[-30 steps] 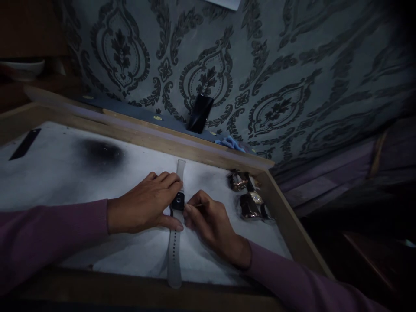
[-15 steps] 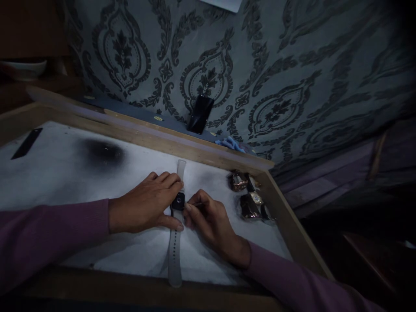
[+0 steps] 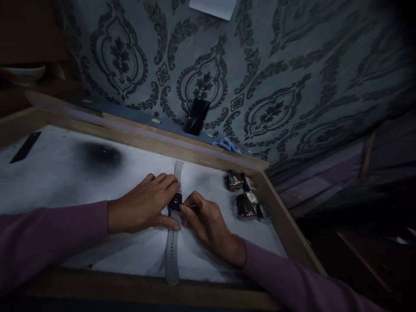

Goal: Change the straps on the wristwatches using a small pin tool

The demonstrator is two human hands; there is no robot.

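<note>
Just a little has moved since half a second ago: the whole head view slides, so more of the white paper (image 3: 212, 8) shows at the top, while both hands keep nearly the same place around the watch (image 3: 176, 201). From the head camera, the watch lies face up inside a wooden tray (image 3: 287, 216) with a white bottom, near the front edge, and its pale strap (image 3: 172, 251) points up and down. On its left side, the left hand (image 3: 143, 208) is spread, with its fingers on the top part of the strap and its thumb on the bottom part. On the other side, the right hand (image 3: 206, 223) pinches a thin stick (image 3: 193, 206) between thumb and finger, close beside the watch; it is too dark to tell if the tip touches. More watches (image 3: 248, 199) sit in the tray's right corner, and a black strip (image 3: 26, 147) lies far left. Behind the tray, a black phone (image 3: 196, 116) leans on the patterned wall (image 3: 162, 43), near a blue cloth (image 3: 227, 144).
</note>
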